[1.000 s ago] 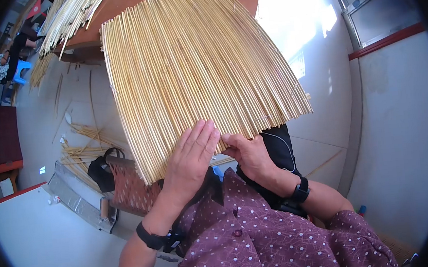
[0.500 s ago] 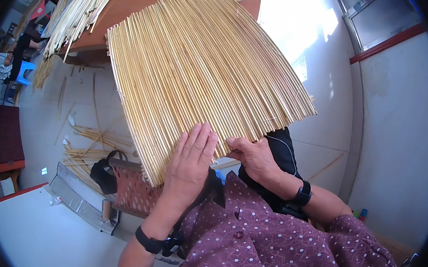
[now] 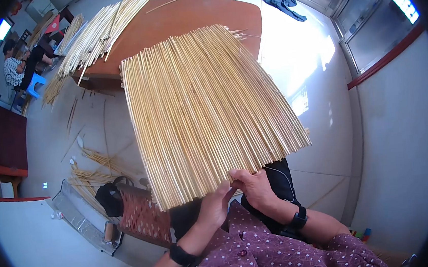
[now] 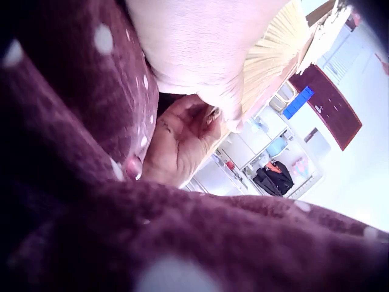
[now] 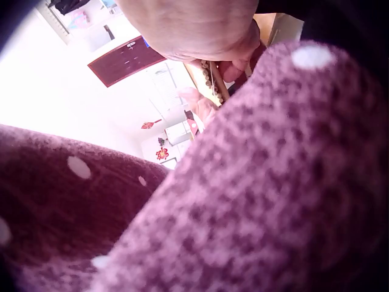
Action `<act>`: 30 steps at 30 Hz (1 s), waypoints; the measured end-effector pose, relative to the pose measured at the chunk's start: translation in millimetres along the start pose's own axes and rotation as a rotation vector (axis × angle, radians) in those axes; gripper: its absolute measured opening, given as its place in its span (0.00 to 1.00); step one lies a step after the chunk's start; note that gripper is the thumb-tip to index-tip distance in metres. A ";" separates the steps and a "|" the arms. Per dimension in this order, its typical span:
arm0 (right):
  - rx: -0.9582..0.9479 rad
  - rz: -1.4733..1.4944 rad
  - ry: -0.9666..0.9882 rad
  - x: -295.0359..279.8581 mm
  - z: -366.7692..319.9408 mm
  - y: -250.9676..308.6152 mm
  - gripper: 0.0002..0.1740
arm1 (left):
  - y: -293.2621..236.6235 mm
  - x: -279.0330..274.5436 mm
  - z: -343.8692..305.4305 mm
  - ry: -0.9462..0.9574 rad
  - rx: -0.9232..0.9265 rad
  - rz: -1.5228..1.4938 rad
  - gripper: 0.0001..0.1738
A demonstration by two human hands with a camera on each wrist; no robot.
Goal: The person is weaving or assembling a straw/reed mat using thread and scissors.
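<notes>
A mat of straight yellow reeds, laid side by side and bound with thin thread, slopes from the table edge toward the person's lap. My right hand pinches its near edge, thumb on top and fingers curled beneath. Close beside it, my left hand holds the same edge with the thumb at the reed ends; its other fingers are hidden below. In the left wrist view the right hand shows curled fingers at the edge. Reed ends show under the right hand in the right wrist view.
A brown table supports the mat's far end and a pile of loose pale reeds. More reeds lie on the floor at left, near a woven chair with a black bag. Another person sits at far left.
My left hand has left the mat's upper surface, where it lay flat, and moved down to the near edge beside the right hand. The head view has tilted up, showing more table.
</notes>
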State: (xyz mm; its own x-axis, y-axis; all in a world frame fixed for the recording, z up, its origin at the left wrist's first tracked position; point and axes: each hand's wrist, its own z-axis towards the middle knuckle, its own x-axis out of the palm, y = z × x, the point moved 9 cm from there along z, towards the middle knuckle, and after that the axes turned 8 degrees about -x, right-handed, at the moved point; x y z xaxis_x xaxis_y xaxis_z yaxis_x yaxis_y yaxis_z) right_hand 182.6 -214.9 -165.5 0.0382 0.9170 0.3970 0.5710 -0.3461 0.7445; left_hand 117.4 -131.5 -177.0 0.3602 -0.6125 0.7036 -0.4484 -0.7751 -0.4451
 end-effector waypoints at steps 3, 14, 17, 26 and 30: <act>-0.009 0.018 0.028 -1.6 2.2 -2.7 0.08 | -4.4 0.0 10.5 -0.112 0.053 -0.090 0.23; -0.040 -0.085 0.094 7.1 -3.5 7.3 0.11 | -11.2 0.5 5.9 -0.126 0.066 -0.098 0.19; 0.001 -0.054 0.083 6.2 -3.9 6.5 0.11 | -14.0 2.8 4.8 -0.123 0.071 -0.118 0.18; 0.048 -0.085 0.046 6.7 -4.2 4.7 0.12 | -9.8 8.6 -21.2 -0.022 -0.103 0.393 0.20; -0.024 -0.051 0.030 3.4 -0.3 2.0 0.13 | -53.4 42.3 -70.3 -0.047 0.006 1.714 0.29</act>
State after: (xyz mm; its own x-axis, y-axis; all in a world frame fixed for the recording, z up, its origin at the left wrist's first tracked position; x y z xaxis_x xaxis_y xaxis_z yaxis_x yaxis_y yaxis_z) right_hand 183.6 -212.6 -162.6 -0.0152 0.9272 0.3743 0.5520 -0.3044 0.7763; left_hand 99.0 -105.2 -84.6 -0.4698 -0.6836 -0.5585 -0.3156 0.7209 -0.6170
